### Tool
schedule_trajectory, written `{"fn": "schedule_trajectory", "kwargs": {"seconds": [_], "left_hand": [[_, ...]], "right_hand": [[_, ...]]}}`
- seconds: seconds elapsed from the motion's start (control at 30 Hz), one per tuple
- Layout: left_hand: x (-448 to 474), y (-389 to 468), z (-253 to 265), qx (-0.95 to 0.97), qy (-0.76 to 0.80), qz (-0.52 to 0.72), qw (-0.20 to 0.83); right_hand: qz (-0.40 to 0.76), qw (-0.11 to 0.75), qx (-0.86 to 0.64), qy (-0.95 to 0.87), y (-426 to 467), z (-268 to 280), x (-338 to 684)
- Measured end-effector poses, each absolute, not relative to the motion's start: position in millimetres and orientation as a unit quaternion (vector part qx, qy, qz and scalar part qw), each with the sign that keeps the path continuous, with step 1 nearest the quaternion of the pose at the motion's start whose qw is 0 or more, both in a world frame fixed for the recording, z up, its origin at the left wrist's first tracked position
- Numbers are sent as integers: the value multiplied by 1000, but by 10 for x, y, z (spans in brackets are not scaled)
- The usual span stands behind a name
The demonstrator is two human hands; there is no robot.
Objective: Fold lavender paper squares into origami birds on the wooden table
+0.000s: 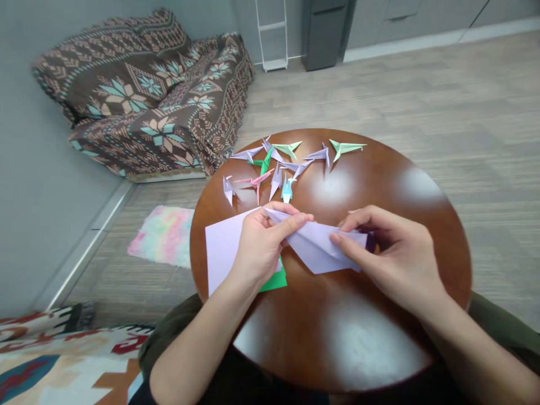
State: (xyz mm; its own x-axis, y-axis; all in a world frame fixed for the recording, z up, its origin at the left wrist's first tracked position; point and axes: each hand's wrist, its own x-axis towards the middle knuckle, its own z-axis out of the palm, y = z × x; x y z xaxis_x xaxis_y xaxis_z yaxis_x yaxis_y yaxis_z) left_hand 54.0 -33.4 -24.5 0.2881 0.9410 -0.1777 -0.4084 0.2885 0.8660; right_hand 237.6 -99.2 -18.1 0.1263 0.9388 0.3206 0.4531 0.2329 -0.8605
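Note:
A partly folded sheet of lilac origami paper [323,247] is held between both hands above the round table. My left hand [270,233] pinches its upper left corner between thumb and fingers. On the other side, my right hand [386,242] grips the right end, thumb in front and fingers partly behind the paper. Beneath my left hand and wrist lie flat lilac sheets [223,242], with a green sheet [276,280] showing under them. Beyond the hands sit several folded paper cranes, among them a pink one [256,183], a blue one [287,190] and a green one [265,163].
The brown round table [422,214] has a glossy top. Past it on the left stands a sofa [169,107] under a patterned cover. A pastel fluffy mat [162,235] lies on the floor, and a white rack [273,34] stands by the far wall.

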Motion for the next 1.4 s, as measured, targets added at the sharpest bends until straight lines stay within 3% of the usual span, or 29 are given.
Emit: {"fn": "schedule_trajectory", "kwargs": {"seconds": [0.27,1.17,1.4], "left_hand": [[537,-382,-287,456,369,463,664],[484,-326,-260,401,386,469,686],[459,-281,-241,376,397,529,649]], "right_hand": [[301,394,-550,-672,-935,-125,2392],[287,367,-571,-676,-931,-120,2452],[269,355,-578,-684,-944,-132,2514]]}}
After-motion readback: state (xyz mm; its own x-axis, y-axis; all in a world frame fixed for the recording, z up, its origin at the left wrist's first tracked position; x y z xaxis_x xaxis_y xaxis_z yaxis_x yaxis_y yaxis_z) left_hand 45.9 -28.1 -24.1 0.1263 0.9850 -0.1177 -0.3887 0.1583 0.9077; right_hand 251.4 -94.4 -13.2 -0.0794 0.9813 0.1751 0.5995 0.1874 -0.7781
